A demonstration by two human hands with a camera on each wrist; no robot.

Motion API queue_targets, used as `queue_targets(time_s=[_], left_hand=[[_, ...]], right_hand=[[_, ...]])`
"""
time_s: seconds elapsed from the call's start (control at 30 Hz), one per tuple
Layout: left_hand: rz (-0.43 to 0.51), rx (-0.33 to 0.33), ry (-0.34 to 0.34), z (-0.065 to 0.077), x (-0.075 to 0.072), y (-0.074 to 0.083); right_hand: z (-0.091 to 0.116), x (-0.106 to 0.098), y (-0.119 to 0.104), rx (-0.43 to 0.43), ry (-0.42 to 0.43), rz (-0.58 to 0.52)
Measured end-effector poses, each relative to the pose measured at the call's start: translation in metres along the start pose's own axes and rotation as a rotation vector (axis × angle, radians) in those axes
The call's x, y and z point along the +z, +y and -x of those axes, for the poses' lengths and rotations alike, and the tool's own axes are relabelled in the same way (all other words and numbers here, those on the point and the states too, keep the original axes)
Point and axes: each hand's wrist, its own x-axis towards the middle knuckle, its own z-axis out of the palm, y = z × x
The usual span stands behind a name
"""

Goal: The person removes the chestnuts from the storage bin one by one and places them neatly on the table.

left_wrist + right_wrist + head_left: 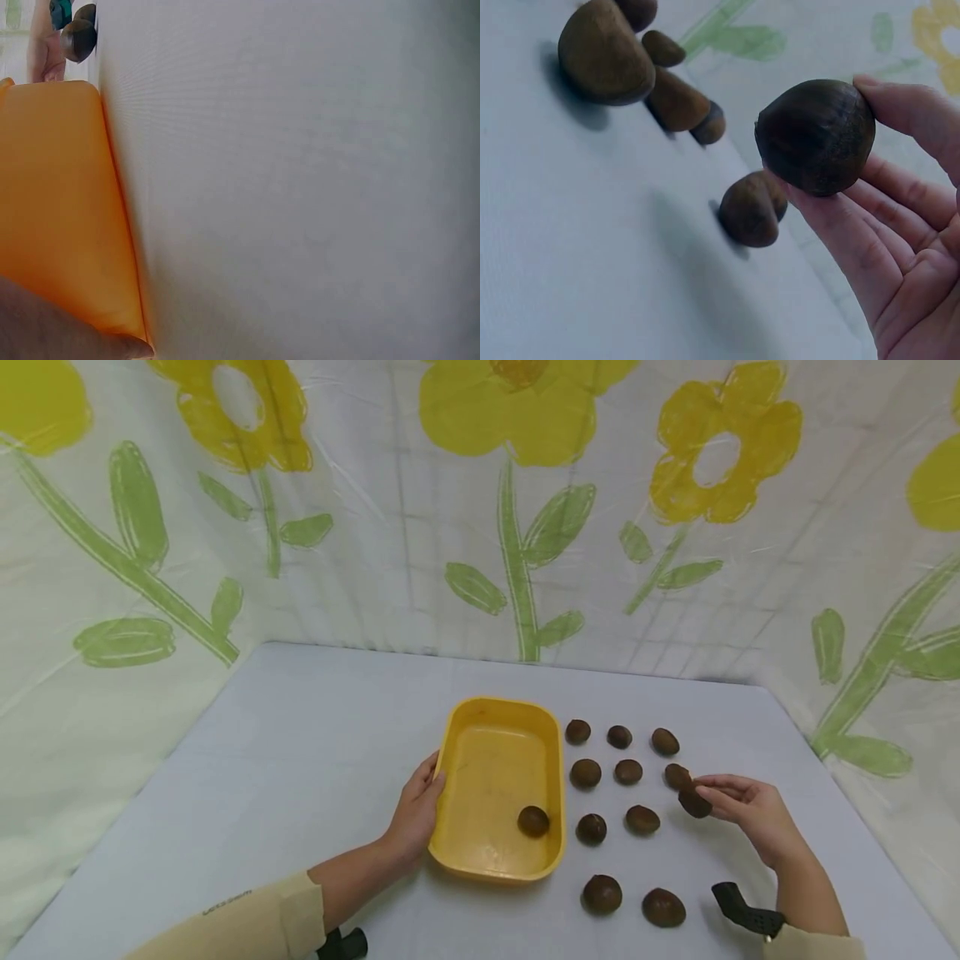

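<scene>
My left hand [415, 814] grips the left side of a yellow plastic tray [483, 777], its thumb at the rim. One chestnut [533, 822] lies in the tray, near its lower right corner. On the right, my right hand [753, 814] pinches a dark brown chestnut [816, 138] between thumb and fingers, held up above the table in the right wrist view. Just beyond it in the head view lies another chestnut [677, 776], partly overlapped by the held one. The left wrist view shows the tray's outer wall [60, 202] close up, with part of the left hand below.
Several more chestnuts lie in loose rows between the tray and my right hand, among them one at the back [577, 732] and one at the front [663, 907]. A white cloth [300, 760] covers the table. Behind it hangs a flower-print curtain [360, 552].
</scene>
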Motion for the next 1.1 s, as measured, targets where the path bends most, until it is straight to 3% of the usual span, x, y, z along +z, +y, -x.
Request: queue_targets(time_s=[0.13,0.43,1.1], left_hand=[[-0.007,0.000,0.000,0.000,0.000,0.000],[-0.021,-0.006,0.006,0.002,0.001,0.001],[-0.003,0.022,-0.011,0.001,0.000,0.001]], right_hand=[[-0.001,-0.002,0.007,0.058,0.010,0.008],[0.000,-0.002,0.016,0.222,-0.062,0.210],[0.005,-0.004,0.013,0.179,-0.058,0.454]])
